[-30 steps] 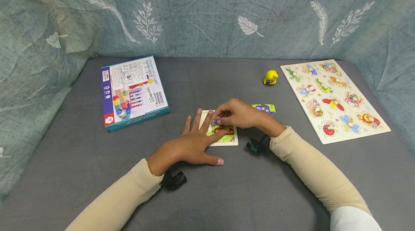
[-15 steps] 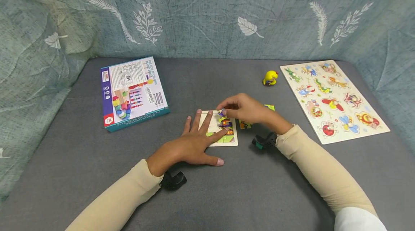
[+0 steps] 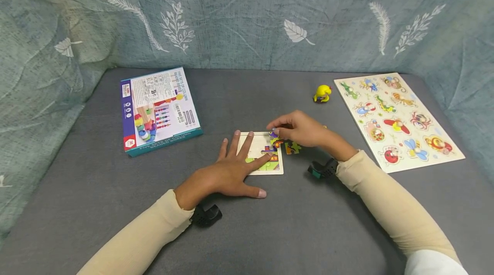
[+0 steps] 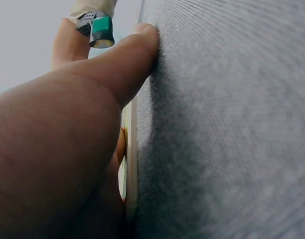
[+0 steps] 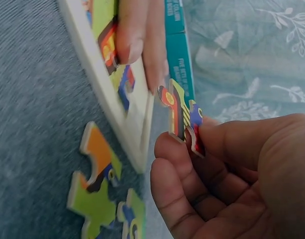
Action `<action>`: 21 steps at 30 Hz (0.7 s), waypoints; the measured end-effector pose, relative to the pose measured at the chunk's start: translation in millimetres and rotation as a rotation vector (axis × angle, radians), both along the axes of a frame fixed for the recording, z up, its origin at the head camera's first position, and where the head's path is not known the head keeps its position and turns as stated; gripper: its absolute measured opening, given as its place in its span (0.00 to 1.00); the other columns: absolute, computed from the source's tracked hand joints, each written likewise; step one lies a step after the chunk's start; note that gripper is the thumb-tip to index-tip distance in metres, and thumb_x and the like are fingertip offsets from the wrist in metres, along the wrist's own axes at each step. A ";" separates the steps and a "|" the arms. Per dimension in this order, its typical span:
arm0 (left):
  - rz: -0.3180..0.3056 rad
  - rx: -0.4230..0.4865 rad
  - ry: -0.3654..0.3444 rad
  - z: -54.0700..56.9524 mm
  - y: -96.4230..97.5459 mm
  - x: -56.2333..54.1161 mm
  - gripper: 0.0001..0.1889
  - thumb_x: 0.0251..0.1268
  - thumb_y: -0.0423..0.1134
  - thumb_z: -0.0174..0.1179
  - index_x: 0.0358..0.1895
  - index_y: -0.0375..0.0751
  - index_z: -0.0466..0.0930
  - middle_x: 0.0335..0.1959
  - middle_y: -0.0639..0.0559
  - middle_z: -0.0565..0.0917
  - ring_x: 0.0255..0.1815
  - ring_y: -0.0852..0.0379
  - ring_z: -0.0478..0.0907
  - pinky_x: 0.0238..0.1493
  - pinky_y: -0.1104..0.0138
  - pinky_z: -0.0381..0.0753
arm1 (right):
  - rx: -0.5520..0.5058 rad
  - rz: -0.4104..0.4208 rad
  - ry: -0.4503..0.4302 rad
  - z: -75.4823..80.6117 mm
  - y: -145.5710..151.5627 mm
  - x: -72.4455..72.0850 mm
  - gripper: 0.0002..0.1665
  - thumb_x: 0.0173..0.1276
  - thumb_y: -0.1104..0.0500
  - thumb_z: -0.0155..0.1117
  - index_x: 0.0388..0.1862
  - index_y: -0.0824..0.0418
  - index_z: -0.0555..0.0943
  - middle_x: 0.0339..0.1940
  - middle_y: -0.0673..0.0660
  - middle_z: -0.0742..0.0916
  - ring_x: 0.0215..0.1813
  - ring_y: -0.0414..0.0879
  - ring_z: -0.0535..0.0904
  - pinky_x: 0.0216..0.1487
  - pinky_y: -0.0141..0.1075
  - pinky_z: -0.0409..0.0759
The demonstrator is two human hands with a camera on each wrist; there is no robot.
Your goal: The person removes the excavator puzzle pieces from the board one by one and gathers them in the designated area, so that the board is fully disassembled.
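My left hand (image 3: 231, 175) lies with spread fingers across a small wooden puzzle tray (image 3: 280, 165), its thumb on the cloth. Pieces with green and a purple-red picture fill the tray's lower and right parts; its upper left shows bare wood. Above the tray's upper right corner, my right hand (image 3: 302, 130) pinches a jigsaw piece (image 5: 180, 112) between thumb and fingers. That piece is purple, red and yellow-green, and the right wrist view has it tilted, off the tray. Loose jigsaw pieces (image 5: 97, 179) in orange and green lie beside the tray, partly under the right hand.
A boxed bead toy (image 3: 162, 110) lies at the left back. Toward the back right is a yellow toy bird (image 3: 322, 93), next to a large insect puzzle board (image 3: 399, 120). A leaf-patterned curtain (image 3: 247, 17) hangs behind the grey table (image 3: 270, 232).
My right hand has lifted the purple piece from the tray and moved right with it, toward the upper right corner, uncovering bare wood. The left hand has stayed in place.
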State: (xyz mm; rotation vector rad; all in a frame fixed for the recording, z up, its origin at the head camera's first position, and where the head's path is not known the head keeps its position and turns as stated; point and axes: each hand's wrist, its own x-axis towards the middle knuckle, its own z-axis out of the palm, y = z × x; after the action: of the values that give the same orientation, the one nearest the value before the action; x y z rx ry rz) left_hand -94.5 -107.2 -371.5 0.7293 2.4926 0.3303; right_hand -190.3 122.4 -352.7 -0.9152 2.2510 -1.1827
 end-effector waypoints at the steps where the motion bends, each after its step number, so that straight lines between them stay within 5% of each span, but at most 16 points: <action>1: -0.001 -0.001 0.001 -0.1 -0.6 0.1 0.48 0.54 0.77 0.52 0.77 0.71 0.44 0.75 0.46 0.17 0.70 0.41 0.08 0.66 0.41 0.19 | 0.003 -0.002 0.004 -0.5 0.1 0.1 0.16 0.73 0.68 0.53 0.54 0.69 0.82 0.30 0.53 0.85 0.24 0.39 0.69 0.28 0.33 0.69; 6: -0.006 -0.001 0.013 -1.1 -1.9 0.6 0.49 0.54 0.77 0.52 0.77 0.72 0.41 0.75 0.45 0.18 0.70 0.40 0.08 0.66 0.41 0.19 | 0.007 -0.007 0.017 -6.1 2.6 1.0 0.15 0.73 0.69 0.51 0.52 0.69 0.83 0.22 0.52 0.80 0.18 0.38 0.62 0.23 0.33 0.64; 14: -0.005 0.007 0.010 -1.4 -0.4 1.5 0.49 0.54 0.76 0.53 0.77 0.71 0.43 0.75 0.45 0.18 0.70 0.40 0.08 0.65 0.41 0.19 | 0.034 -0.028 0.060 -11.1 7.2 2.8 0.16 0.73 0.68 0.51 0.52 0.67 0.84 0.28 0.52 0.85 0.17 0.38 0.62 0.23 0.33 0.66; 21: 0.006 -0.005 0.005 -1.3 -0.4 0.3 0.49 0.53 0.77 0.53 0.77 0.71 0.42 0.75 0.46 0.17 0.69 0.41 0.07 0.65 0.41 0.19 | 0.033 -0.049 0.064 -9.5 15.6 1.0 0.15 0.74 0.68 0.51 0.51 0.67 0.84 0.23 0.54 0.82 0.14 0.38 0.59 0.20 0.33 0.63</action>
State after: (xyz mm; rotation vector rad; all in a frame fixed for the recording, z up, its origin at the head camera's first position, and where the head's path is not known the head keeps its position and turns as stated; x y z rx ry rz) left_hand -94.2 -107.6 -372.8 0.7214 2.4999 0.3242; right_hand -189.3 138.0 -362.2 -0.9018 2.3487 -1.1490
